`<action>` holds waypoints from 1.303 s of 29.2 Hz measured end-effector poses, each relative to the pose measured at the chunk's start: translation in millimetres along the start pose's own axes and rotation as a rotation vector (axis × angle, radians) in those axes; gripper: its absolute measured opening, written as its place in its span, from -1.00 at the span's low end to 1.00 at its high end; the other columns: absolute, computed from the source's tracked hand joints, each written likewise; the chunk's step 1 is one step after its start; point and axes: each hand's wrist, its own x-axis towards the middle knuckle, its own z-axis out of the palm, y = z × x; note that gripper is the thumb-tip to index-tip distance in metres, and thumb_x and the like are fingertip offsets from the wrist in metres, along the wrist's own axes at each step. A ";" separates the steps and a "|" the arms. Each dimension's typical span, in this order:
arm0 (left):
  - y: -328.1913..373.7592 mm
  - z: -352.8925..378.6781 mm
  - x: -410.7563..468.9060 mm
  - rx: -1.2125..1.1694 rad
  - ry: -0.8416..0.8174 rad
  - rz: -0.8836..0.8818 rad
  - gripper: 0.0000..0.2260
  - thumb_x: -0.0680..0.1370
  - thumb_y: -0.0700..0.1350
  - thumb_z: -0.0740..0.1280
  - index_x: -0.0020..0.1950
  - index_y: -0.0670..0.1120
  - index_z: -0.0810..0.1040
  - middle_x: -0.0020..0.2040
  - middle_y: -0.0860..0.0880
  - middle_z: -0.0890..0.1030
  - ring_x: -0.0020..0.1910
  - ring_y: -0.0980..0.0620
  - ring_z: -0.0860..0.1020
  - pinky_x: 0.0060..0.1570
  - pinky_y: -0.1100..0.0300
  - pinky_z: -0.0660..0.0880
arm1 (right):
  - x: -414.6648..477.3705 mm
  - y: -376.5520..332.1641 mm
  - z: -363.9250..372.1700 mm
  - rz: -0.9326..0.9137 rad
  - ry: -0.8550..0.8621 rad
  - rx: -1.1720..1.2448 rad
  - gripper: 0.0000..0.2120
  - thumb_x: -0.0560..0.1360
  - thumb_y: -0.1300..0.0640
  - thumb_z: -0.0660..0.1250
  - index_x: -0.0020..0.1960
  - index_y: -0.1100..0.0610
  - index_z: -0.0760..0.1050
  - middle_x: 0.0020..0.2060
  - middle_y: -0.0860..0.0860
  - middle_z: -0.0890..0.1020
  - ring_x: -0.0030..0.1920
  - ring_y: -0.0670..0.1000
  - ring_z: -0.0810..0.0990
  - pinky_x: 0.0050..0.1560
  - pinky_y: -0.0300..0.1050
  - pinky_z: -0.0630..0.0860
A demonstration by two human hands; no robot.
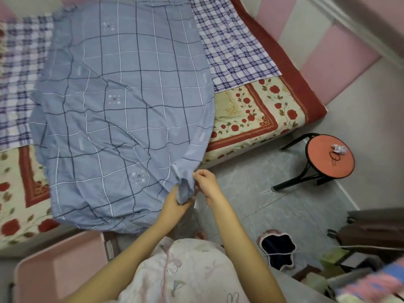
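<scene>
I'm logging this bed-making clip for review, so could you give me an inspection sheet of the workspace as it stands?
Surface: bed with a floral sheet, a plaid cloth laid over its far part.
Job's things: blue cover spread over the bed, its near corner bunched up off the edge.
Clutter: stool beside the bed bearing a small white thing and a dark loop; pink bin and a frilled bag on the floor.
Grippers: left hand grips the bunched corner from below; right hand pinches it from above.
Cables: nothing seen.
Surroundings: grey tiled floor, pink and white wall panels.
</scene>
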 end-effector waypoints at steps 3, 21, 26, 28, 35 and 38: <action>0.0 0.5 2.0 -0.141 0.063 -0.056 -0.69 0.33 0.13 0.35 -0.17 -0.11 0.53 -0.34 0.05 0.59 -0.32 0.20 0.54 -0.26 0.25 0.48 | -14.3 -6.1 -18.1 -0.049 -0.196 0.049 -0.91 0.55 0.13 0.29 -0.12 0.05 0.42 -0.22 -0.02 0.53 -0.18 -0.09 0.52 -0.17 -0.24 0.49; 20.2 -8.7 19.0 -0.055 -0.055 0.036 -0.74 0.30 0.04 0.38 -0.03 0.06 0.55 -0.13 -0.04 0.64 -0.16 0.09 0.57 -0.11 0.10 0.51 | -39.8 -15.8 -23.8 -0.368 -0.084 -0.070 -0.85 0.59 0.25 0.22 0.14 0.10 0.40 -0.16 0.02 0.55 -0.28 -0.09 0.54 -0.27 -0.30 0.49; 27.0 -9.1 19.6 -0.051 -0.102 0.103 -0.72 0.29 0.14 0.37 -0.09 0.05 0.54 -0.26 0.19 0.63 -0.25 0.24 0.54 -0.21 0.36 0.45 | -49.2 -12.8 -39.0 -0.408 0.075 0.095 -0.82 0.50 0.33 0.33 -0.20 0.12 0.43 -0.39 0.02 0.54 -0.44 -0.17 0.50 -0.37 -0.31 0.45; 36.5 -11.6 19.0 -0.053 -0.121 0.127 -0.83 0.38 0.11 0.31 -0.19 0.03 0.50 -0.36 0.20 0.55 -0.35 0.24 0.46 -0.32 0.40 0.36 | -53.7 -16.8 -46.3 -0.443 0.068 0.103 -0.83 0.50 0.34 0.33 -0.15 0.09 0.48 -0.32 -0.02 0.59 -0.35 -0.20 0.58 -0.30 -0.33 0.50; 50.5 -12.9 28.8 -0.015 -0.088 0.146 -0.82 0.53 -0.08 0.14 -0.27 -0.01 0.38 -0.38 0.09 0.37 -0.38 0.24 0.36 -0.32 0.35 0.28 | -57.7 -20.4 -54.1 -0.489 0.147 0.110 -0.92 0.53 0.28 0.31 -0.10 0.12 0.52 -0.21 0.03 0.63 -0.16 -0.07 0.60 -0.06 -0.18 0.55; 56.9 -12.6 30.6 -0.005 -0.085 0.134 -0.81 0.56 -0.08 0.12 -0.23 -0.04 0.40 -0.32 0.03 0.39 -0.34 0.23 0.35 -0.26 0.28 0.31 | -59.0 -26.8 -52.5 -0.502 0.158 0.117 -0.90 0.53 0.27 0.31 -0.10 0.08 0.51 -0.20 0.01 0.63 -0.19 -0.13 0.62 -0.11 -0.25 0.57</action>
